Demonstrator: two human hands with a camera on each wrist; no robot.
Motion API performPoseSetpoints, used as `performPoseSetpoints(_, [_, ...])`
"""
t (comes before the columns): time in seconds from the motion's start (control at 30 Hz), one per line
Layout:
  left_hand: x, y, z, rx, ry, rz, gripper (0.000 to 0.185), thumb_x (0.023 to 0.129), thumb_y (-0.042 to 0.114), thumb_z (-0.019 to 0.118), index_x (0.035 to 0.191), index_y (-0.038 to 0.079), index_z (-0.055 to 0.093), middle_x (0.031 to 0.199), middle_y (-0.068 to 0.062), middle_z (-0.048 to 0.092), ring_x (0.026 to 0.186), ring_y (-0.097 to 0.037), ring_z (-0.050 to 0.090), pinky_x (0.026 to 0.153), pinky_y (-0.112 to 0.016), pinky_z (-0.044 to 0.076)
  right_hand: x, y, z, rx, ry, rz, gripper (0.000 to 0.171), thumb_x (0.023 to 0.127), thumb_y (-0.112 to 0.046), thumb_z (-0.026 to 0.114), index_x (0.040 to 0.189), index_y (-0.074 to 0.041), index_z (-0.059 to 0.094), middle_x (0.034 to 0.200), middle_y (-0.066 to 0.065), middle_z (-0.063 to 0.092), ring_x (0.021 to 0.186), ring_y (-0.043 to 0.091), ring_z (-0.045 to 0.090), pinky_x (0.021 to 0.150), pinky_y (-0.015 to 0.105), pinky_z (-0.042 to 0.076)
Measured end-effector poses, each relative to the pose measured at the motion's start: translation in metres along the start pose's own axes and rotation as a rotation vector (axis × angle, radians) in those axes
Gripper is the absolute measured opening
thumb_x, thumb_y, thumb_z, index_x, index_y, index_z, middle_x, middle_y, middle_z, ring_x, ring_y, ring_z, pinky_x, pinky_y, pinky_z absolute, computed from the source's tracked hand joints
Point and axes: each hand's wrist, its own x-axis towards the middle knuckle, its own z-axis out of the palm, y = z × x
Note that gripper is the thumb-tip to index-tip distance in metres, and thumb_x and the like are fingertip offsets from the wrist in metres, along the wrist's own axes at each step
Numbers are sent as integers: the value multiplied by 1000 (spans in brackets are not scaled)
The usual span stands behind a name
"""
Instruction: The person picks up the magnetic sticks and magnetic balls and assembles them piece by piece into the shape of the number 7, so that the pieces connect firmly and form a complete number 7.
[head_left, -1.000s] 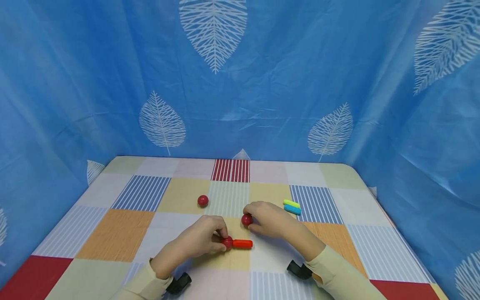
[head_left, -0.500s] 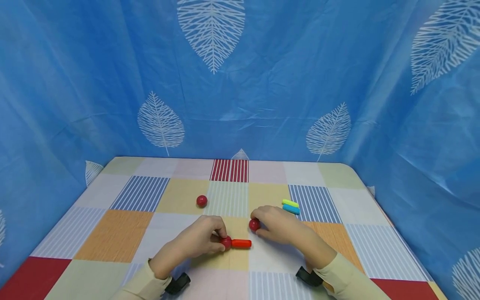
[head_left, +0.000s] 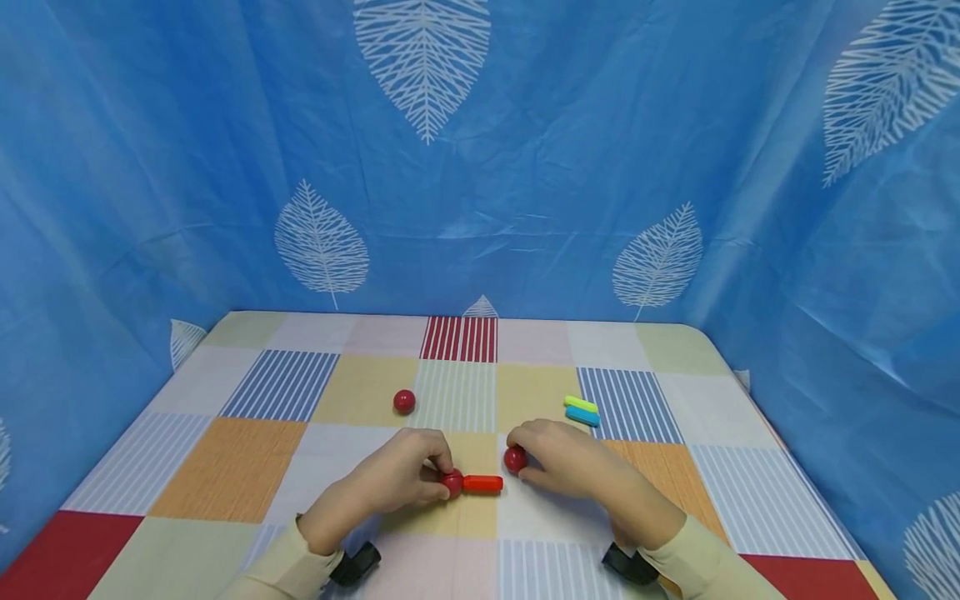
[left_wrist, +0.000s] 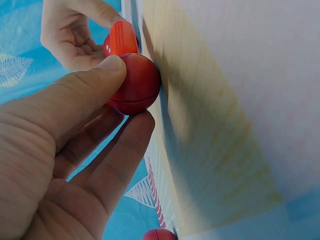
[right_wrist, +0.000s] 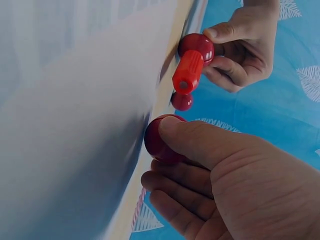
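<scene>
My left hand (head_left: 397, 479) pinches a red ball (head_left: 452, 482) stuck on the orange rod (head_left: 483, 483), whose long axis runs nine to three. My right hand (head_left: 570, 458) grips a second ball (head_left: 514, 459), near the rod's free end at about one o'clock.

A glossy red ball (head_left: 452, 482) is sitting on the checked cloth, touching the left end of a short orange stick (head_left: 483, 483) that is lying flat and pointing right. A second red ball (head_left: 514, 459) is resting just beyond the stick's right end, slightly farther back; whether it is touching the stick is unclear.
</scene>
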Motion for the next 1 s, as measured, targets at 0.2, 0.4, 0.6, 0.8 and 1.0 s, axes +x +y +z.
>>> performPoseSetpoints(0.2, [1, 0, 0, -3, -2, -5, 23, 67, 7, 79, 76, 16, 61, 79, 10, 57, 78, -1, 56, 66, -16, 49, -8, -2, 0, -13, -21, 8, 31, 79, -31, 69, 104, -15, 58, 89, -10, 56, 77, 3, 48, 70, 20, 46])
performPoseSetpoints(0.4, [1, 0, 0, -5, -4, -7, 22, 67, 7, 79, 76, 16, 61, 79, 10, 57, 77, -2, 56, 65, -17, 49, -15, -4, 0, -23, -12, -14, 30, 78, -30, 70, 102, -16, 58, 87, -10, 55, 77, 2, 48, 70, 21, 46])
performPoseSetpoints(0.6, [0, -1, 0, -15, -4, -9, 22, 68, 7, 79, 76, 16, 61, 80, 10, 57, 79, -3, 57, 66, -17, 49, -23, -8, -1, -2, -6, -28, 27, 79, -29, 70, 101, -17, 58, 86, -12, 54, 75, 2, 47, 69, 20, 46])
performPoseSetpoints(0.8, [0, -1, -1, -20, -4, -11, 21, 68, 7, 78, 76, 15, 61, 80, 9, 57, 79, -4, 57, 66, -18, 50, -25, -11, 0, 12, -5, -43, 27, 79, -28, 70, 101, -18, 58, 85, -12, 54, 74, 2, 47, 67, 19, 46])
performPoseSetpoints(1.0, [0, -1, -1, -21, -10, -10, 22, 68, 6, 79, 76, 16, 61, 79, 9, 57, 77, -4, 56, 65, -18, 50, -24, -14, 2, 14, -2, -70, 26, 79, -28, 70, 100, -19, 57, 85, -13, 53, 74, 1, 46, 68, 19, 45])
